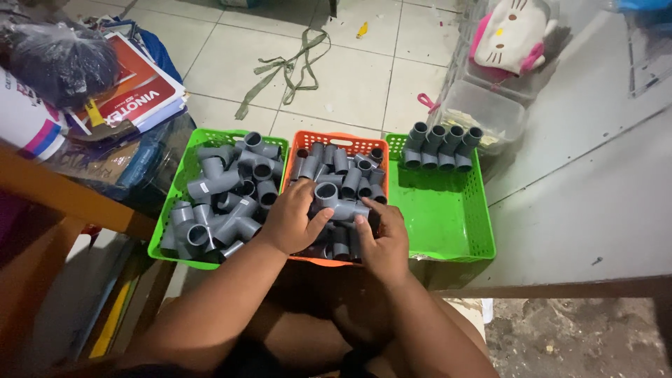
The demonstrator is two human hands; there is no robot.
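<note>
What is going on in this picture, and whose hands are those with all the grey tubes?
The picture comes from a camera worn on a person's head, looking down, so the two bare arms belong to that person. There is no machine. Three plastic baskets sit side by side. The left green basket is full of grey pipe fittings. The orange basket in the middle holds smaller grey pieces. The right green basket has just one neat row of fittings along its far edge. The left hand and the right hand together hold one grey pipe joint over the orange basket. Beyond the baskets are a tiled floor and a green strap.
</note>
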